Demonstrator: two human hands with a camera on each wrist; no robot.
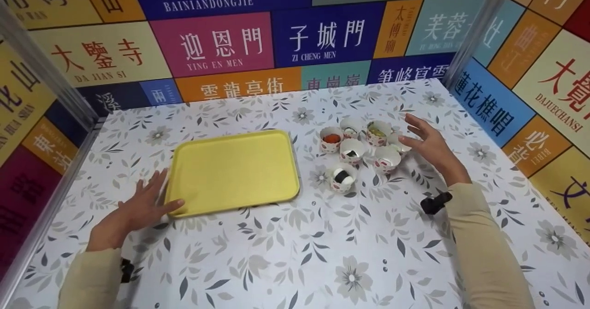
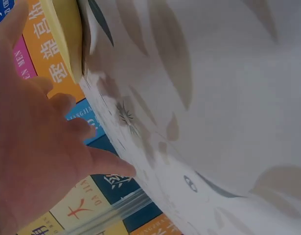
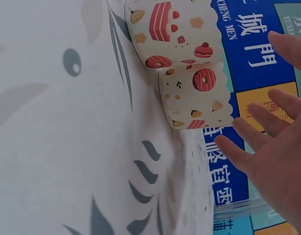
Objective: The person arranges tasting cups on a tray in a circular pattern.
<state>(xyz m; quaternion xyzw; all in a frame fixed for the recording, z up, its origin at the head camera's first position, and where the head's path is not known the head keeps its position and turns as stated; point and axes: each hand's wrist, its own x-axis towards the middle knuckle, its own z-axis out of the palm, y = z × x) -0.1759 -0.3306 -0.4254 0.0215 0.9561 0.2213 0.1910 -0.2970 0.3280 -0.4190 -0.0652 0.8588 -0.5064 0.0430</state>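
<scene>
A yellow tray [image 1: 235,170] lies on the table, its surface bare. My left hand [image 1: 145,203] is at the tray's left edge, fingers spread, the thumb over the near left corner. In the left wrist view the same hand [image 2: 42,142] has its fingers apart with the tray's edge [image 2: 67,34] beyond. My right hand [image 1: 433,150] hovers by the rightmost of several paper cups, fingers spread and holding nothing. One printed cup [image 3: 196,95] shows close to its fingertips in the right wrist view. Nearest stands a cup with a rice ball [image 1: 342,177] wrapped in a dark strip.
In the cup cluster, one holds something orange-red [image 1: 331,138] and another something yellow-green [image 1: 377,131]. A floral cloth [image 1: 295,249] covers the table. Panels printed with characters [image 1: 212,41] stand behind and at both sides, with metal posts [image 1: 479,27] at the corners.
</scene>
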